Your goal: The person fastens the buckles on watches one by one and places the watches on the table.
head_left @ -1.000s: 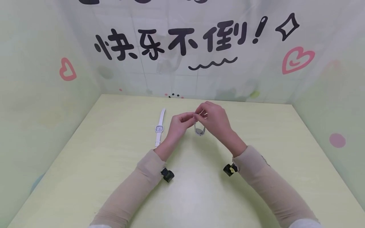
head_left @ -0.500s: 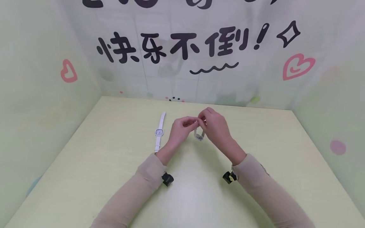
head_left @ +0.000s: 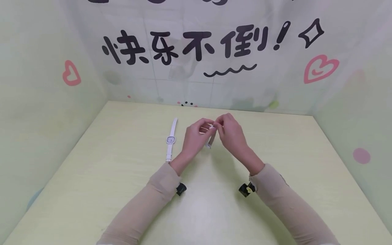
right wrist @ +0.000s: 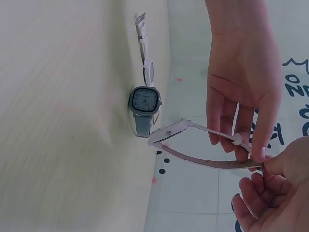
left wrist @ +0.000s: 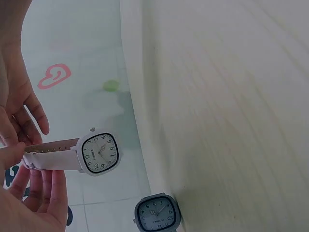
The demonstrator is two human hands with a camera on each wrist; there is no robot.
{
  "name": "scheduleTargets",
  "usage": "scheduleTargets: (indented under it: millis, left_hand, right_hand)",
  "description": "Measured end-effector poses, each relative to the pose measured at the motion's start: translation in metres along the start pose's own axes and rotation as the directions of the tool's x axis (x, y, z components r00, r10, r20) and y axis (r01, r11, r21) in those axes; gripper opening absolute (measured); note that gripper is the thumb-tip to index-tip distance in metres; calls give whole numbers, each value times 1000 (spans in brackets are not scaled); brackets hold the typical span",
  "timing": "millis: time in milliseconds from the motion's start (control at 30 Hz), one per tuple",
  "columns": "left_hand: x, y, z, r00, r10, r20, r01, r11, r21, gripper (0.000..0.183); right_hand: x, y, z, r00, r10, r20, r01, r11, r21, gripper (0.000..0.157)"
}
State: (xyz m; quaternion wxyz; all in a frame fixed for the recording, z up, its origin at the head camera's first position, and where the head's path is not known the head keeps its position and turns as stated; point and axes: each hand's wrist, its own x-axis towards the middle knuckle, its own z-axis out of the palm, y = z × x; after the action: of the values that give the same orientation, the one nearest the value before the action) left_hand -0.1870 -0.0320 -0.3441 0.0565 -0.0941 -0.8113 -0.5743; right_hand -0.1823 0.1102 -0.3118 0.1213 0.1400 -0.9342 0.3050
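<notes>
Between my two hands hangs a white wristwatch [left wrist: 100,152], its strap bent into a loop with the square dial at the far end. My left hand [head_left: 196,136] holds the buckle side of the strap, thumb and fingers about it. My right hand [head_left: 231,133] pinches the strap near its end; in the right wrist view the fingertips of both hands meet at the strap's closing point. The brown inner side of the holed strap [right wrist: 212,163] shows there. Fingers partly cover the buckle.
Another white wristwatch [head_left: 170,140] lies stretched out on the table [head_left: 122,163], left of my left hand. A watch with a grey-blue strap [right wrist: 145,100] lies close to it in the right wrist view; the head view hides it. A printed curtain [head_left: 196,81] stands behind the table.
The held watch has turned from showing its case broadside to nearly edge-on in the head view. My left fingers have shifted along the strap, while both hands keep hold of it.
</notes>
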Motion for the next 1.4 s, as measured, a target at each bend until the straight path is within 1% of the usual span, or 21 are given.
scheduleTargets:
  millis: [133, 267, 367, 567, 700, 833, 933, 1033, 1133, 1233, 1333, 1400]
  left_hand:
    - [-1, -1, 0, 1000, 16, -3, -16, 997, 72, 23]
    - [-1, -2, 2, 999, 44, 14, -45, 985, 166, 22]
    - [0, -6, 5, 998, 53, 26, -57, 977, 207, 21]
    - [1, -7, 4, 999, 50, 16, -52, 977, 205, 19]
    - [2, -7, 3, 999, 48, 13, -50, 974, 219, 20]
    - [0, -9, 1, 999, 22, 30, -28, 972, 231, 20]
    - [-1, -10, 0, 999, 1, 39, -10, 971, 239, 20]
    - [-3, -9, -1, 999, -4, 34, -5, 967, 254, 21]
    - [-4, -8, -2, 1000, -4, 27, -3, 962, 272, 22]
    - [-4, -6, -3, 1000, 6, 29, -14, 959, 281, 23]
    - [-5, -5, -6, 999, 21, 47, -33, 958, 283, 24]
    - [-6, -4, -7, 998, 31, 56, -46, 956, 291, 24]
  right_hand:
    - [0, 2, 2, 1000, 2, 15, -3, 999, 39, 19]
    - [0, 3, 1, 999, 28, 21, -29, 998, 55, 19]
    - [0, 4, 0, 998, 51, 29, -53, 996, 77, 19]
    - [5, 3, -6, 994, 92, 56, -100, 983, 157, 18]
    - [5, 3, -7, 995, 82, 58, -91, 979, 183, 17]
    - [3, 3, -7, 994, 91, 61, -102, 973, 206, 16]
    - [1, 3, -8, 993, 105, 56, -116, 961, 253, 16]
    - [0, 4, -8, 995, 97, 38, -104, 946, 308, 16]
    - [-1, 5, -8, 997, 77, 24, -80, 943, 324, 17]
    - [-1, 8, -6, 999, 39, 10, -40, 953, 300, 19]
    - [0, 10, -3, 1000, -11, -10, 14, 964, 265, 22]
    - [0, 12, -2, 999, -51, -17, 53, 970, 236, 20]
